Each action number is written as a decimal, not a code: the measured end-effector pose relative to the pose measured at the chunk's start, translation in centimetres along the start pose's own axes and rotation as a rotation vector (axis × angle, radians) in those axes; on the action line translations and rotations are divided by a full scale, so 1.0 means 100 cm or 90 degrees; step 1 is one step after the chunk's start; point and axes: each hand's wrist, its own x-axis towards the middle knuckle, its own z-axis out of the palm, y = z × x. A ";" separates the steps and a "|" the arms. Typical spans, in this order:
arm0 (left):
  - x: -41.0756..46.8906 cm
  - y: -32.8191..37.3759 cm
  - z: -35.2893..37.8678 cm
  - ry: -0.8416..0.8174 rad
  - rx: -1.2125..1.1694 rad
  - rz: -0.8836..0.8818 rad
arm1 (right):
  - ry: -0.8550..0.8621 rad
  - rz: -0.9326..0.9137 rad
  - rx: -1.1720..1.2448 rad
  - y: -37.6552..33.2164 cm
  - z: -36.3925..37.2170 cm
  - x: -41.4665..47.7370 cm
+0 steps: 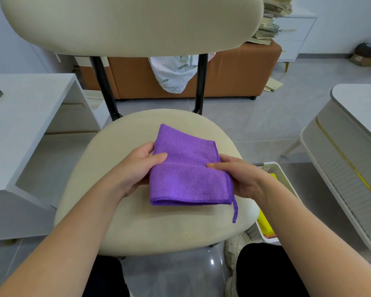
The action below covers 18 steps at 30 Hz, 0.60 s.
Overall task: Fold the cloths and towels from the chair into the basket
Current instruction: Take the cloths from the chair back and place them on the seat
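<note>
As it lies now, purple cloth (186, 168): folded to a thick rectangle, held over the seat of the chair (137, 221); whether its near fold touches the seat cannot be told.
Left hand (137, 168): grips the cloth's left edge, thumb on top and fingers underneath.
Right hand (238, 179): grips the right edge the same way, thumb laid over the top layer.
Feel, as a judgement: light, soft and limp, with a fuzzy weave that should cling to itself and not slide. It cannot break, but the layers will sag or fall open if held by one corner.
Loose strip (235, 211): hangs from the near right corner; likely to trail or catch on a rim.
Where to hold: pinch through all layers at both side edges, or carry it flat on one palm.
Basket (273, 167): white, on the floor just right of the chair, partly hidden by the forearm; a yellow cloth (263, 221) lies in it.
</note>
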 end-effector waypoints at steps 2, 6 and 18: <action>-0.002 0.002 0.000 -0.014 -0.008 0.060 | -0.013 -0.004 0.018 -0.001 -0.002 -0.001; -0.006 0.004 -0.001 -0.035 -0.012 0.120 | -0.061 0.048 0.033 0.001 -0.008 -0.004; -0.013 0.002 -0.014 -0.103 -0.031 0.177 | -0.213 -0.212 0.111 0.005 -0.013 -0.008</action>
